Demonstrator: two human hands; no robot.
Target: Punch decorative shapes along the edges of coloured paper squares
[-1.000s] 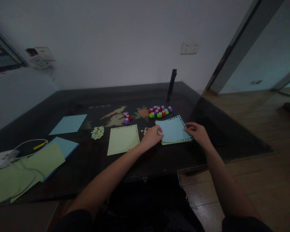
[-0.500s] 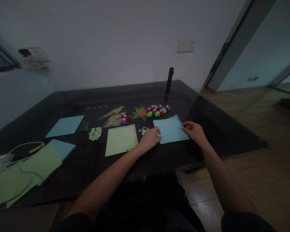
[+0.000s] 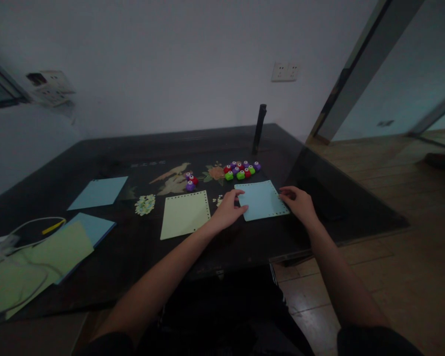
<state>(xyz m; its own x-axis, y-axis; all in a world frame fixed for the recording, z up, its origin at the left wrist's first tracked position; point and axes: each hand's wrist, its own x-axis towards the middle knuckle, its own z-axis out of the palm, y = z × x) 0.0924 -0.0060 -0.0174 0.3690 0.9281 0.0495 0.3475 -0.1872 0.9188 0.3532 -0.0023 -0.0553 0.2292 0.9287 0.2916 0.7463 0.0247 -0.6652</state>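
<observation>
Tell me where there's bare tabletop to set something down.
Bare: the back strip of table between wall and bird picture, and the front-left patch between the paper pile and left forearm. Crowded: around the left hand, between pale green sheet and blue sheet, with toys beyond.

On the table, toys sit behind the rightmost sheet.

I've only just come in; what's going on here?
A person's bare left hand is at the left edge of a light-blue, square paper sheet, and the bare right hand at its right edge. A pale-green, square paper sheet lies to its left. Small, rounded red, purple and green trinkets cluster beyond the blue sheet.
</observation>
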